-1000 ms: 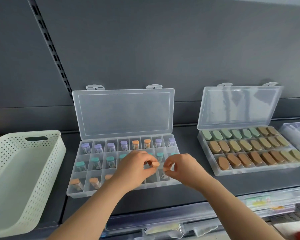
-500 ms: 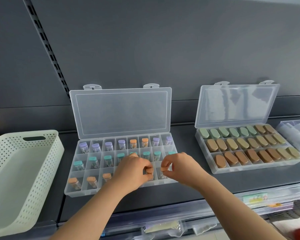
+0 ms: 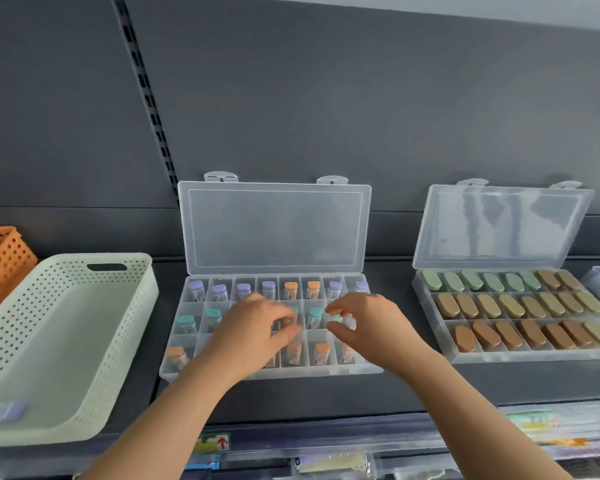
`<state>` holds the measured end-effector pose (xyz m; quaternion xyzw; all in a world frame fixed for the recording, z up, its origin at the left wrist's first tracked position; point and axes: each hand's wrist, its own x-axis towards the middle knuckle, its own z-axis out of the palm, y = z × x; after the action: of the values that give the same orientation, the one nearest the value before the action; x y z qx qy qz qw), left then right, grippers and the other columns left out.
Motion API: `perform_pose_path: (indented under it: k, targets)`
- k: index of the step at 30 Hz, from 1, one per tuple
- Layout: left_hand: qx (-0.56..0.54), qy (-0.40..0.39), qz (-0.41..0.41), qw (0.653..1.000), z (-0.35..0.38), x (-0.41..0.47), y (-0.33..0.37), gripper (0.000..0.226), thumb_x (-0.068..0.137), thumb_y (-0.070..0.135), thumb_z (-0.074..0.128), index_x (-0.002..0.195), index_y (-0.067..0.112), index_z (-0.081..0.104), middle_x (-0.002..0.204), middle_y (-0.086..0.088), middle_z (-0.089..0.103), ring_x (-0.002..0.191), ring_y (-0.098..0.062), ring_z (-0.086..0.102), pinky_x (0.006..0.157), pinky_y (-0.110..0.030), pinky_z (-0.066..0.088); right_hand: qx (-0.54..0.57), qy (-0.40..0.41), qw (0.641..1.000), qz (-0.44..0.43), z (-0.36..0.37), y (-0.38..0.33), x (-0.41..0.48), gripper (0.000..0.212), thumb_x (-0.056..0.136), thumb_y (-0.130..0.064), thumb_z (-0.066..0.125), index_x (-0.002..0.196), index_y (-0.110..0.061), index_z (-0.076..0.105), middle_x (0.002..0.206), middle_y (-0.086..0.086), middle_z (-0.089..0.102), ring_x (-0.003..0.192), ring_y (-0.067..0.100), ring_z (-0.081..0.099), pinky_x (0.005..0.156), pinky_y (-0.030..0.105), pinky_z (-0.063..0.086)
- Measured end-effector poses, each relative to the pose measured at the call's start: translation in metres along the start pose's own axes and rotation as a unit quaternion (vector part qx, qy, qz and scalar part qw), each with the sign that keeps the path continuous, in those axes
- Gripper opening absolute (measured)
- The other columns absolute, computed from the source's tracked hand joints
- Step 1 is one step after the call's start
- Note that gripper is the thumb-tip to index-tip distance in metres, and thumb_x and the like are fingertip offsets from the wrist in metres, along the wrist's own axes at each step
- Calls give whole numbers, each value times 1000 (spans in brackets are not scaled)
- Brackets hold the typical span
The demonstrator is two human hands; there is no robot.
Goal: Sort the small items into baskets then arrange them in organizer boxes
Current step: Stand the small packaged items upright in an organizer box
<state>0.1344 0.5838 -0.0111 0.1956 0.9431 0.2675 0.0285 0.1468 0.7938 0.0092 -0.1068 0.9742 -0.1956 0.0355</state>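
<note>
A clear organizer box [image 3: 271,374] lies open on the dark shelf, its lid [image 3: 274,226] standing up behind it. Its compartments hold small vials: purple and orange caps in the far row, teal caps in the middle, orange caps [image 3: 322,348] in the near row. My left hand [image 3: 253,330] hovers over the middle row, thumb and forefinger curled round a teal-capped vial [image 3: 294,310]. My right hand [image 3: 368,323] pinches another teal-capped vial [image 3: 335,318] just to the right. My arms hide part of the near row.
A cream perforated basket [image 3: 142,306] sits to the left with one purple-capped item [image 3: 4,408] in it. An orange basket [image 3: 0,258] stands behind it. To the right is a second open box [image 3: 534,358] full of green, tan and brown oval cases. The shelf edge [image 3: 326,434] runs below.
Both hands let go of the orange-capped vials in the near row and moved up to the middle row of teal-capped vials. The view shifted left, showing the orange basket.
</note>
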Motion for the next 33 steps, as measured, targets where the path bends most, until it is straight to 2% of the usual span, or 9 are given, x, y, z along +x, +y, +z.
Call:
perform_pose_path:
  k: [3,5,9,13,18,21,24,28,33]
  targets:
    - [-3,61,-27,998,-38,-26,-25,28,91,41,58,114,30,70,106,18,67,109,-3,51,94,-32,47,-6,3,999,-39,7,-37,18,31,93,-37,56,122,-29,64,123,-10,64,104,13,62,91,26,42]
    - [-1,104,-55,993,-65,-50,-45,26,90,38,61,112,28,71,98,20,64,104,-4,51,91,-30,46,15,3,997,-77,16,-69,31,31,92,-36,58,122,-27,65,124,-7,64,109,17,62,92,27,46]
    - [16,163,-129,978,-112,-107,-105,23,87,36,65,108,27,72,97,20,66,99,-8,55,87,-29,45,69,-28,984,-163,42,-146,52,29,92,-30,60,120,-23,67,124,-5,65,104,15,63,89,22,45]
    - [53,179,-202,961,-146,-160,-175,30,87,30,69,115,23,69,111,11,67,107,-13,57,91,-26,41,117,-87,963,-225,78,-224,69,28,92,-26,61,118,-21,68,119,-6,67,101,9,63,91,25,48]
    - [78,134,-259,953,-162,-191,-235,47,88,25,67,133,19,57,131,5,53,119,-13,49,97,-25,40,79,-199,948,-235,129,-295,87,32,91,-28,63,121,-18,65,121,-3,66,104,10,61,95,27,48]
    - [-2,122,-267,956,-165,-195,-255,46,87,26,69,131,19,59,109,7,64,93,-4,60,81,-19,47,18,-262,939,-222,154,-324,96,37,89,-30,67,123,-16,63,122,-2,65,108,14,60,97,30,47]
    - [-62,123,-260,956,-165,-197,-264,39,86,29,70,124,24,64,86,17,65,78,5,60,67,-7,42,-27,-296,932,-206,170,-346,103,35,86,-32,68,117,-15,67,116,-1,66,104,17,60,93,32,49]
    - [-117,132,-257,950,-166,-197,-273,35,83,30,73,117,25,67,79,15,67,75,5,59,64,-9,44,-68,-307,927,-203,181,-360,111,29,88,-32,65,110,-15,70,109,0,68,99,20,61,90,34,51]
    - [-123,133,-240,954,-168,-193,-275,28,84,24,72,112,24,69,73,11,66,74,-1,59,66,-14,47,-89,-292,936,-176,183,-356,118,27,88,-35,65,105,-16,69,106,0,66,96,20,60,86,32,50]
